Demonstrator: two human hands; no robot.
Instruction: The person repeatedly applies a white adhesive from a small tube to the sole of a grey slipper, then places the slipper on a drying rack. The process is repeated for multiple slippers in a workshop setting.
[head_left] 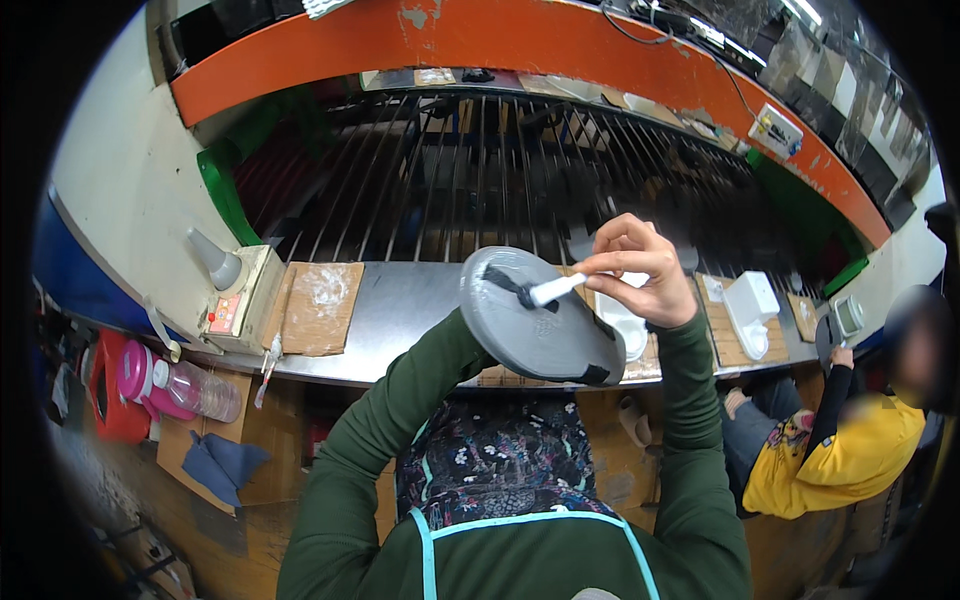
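A round grey disc (545, 335) is held up tilted above the bench edge, with black patches near its rim and upper face. My left sleeve ends behind the disc; the left hand itself is hidden there, supporting it from underneath. My right hand (640, 265) pinches a slim white brush (557, 290) between thumb and fingers. The brush's dark tip meets the disc's upper face beside a black streak. Partly covered by the disc and my right hand, a white moulded part (628, 328) sits on the bench.
Metal bars (430, 180) form a rack beyond the steel bench (395, 300). At left are cardboard (318, 308) and a machine box (245, 300) with a grey cone (213, 258). A white part (752, 315) stands at right, near a co-worker in yellow (840, 455). A bottle (203, 392) is lower left.
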